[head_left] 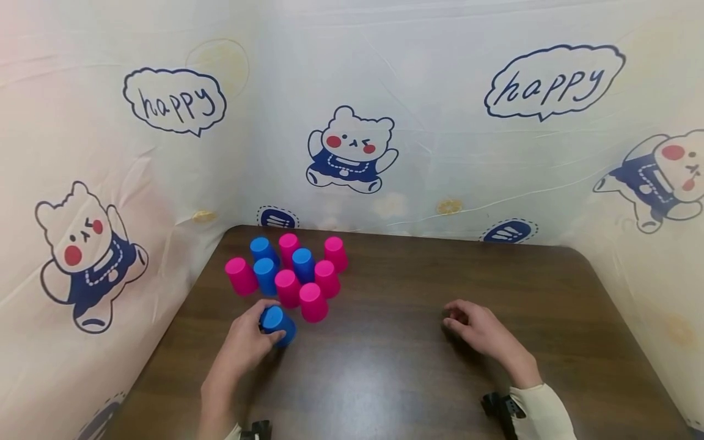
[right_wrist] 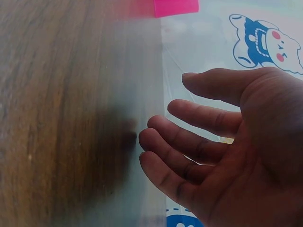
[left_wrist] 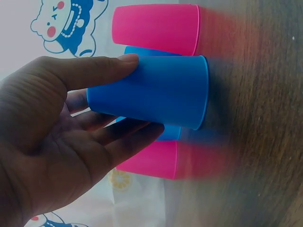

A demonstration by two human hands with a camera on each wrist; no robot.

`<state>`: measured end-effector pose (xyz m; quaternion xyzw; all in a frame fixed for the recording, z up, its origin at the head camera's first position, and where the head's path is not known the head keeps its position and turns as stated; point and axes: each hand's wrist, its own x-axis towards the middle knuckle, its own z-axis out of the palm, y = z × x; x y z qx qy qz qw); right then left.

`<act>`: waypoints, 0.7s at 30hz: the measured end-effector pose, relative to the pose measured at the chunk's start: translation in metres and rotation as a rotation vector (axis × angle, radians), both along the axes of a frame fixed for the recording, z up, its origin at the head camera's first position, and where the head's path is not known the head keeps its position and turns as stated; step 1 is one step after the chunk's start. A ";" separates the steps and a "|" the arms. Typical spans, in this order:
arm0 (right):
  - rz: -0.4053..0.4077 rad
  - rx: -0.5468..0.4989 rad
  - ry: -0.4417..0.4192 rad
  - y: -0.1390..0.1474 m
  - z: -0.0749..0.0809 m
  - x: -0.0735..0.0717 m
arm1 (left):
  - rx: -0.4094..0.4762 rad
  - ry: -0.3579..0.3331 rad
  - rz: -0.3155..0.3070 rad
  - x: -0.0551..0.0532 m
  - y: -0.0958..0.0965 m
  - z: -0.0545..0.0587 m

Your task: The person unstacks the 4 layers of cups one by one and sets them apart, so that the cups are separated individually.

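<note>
My left hand [head_left: 245,343] holds an upside-down blue cup [head_left: 284,328] at the front of a cup group on the left side of the table. Thumb and fingers wrap opposite sides of this cup [left_wrist: 165,90] in the left wrist view, its wide rim towards the tabletop. Just behind it stand a pink cup [head_left: 288,289] and another blue cup [head_left: 266,278]. My right hand [head_left: 484,333] is off to the right, holding nothing, its fingers loosely bent. The right wrist view shows that palm [right_wrist: 222,189] with bare wood beside the fingertips.
Several more upside-down cups, pink [head_left: 242,277] and blue [head_left: 304,266], stand close together towards the back left of the dark wooden table [head_left: 396,366]. A pale printed cloth [head_left: 440,153] with bears and lettering surrounds the table's back and sides.
</note>
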<state>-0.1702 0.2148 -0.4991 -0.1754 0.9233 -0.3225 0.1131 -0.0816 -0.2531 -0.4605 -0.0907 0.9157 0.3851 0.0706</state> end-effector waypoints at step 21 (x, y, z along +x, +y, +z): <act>-0.018 0.007 -0.014 -0.002 0.002 0.002 | -0.011 -0.013 0.029 0.004 -0.002 0.001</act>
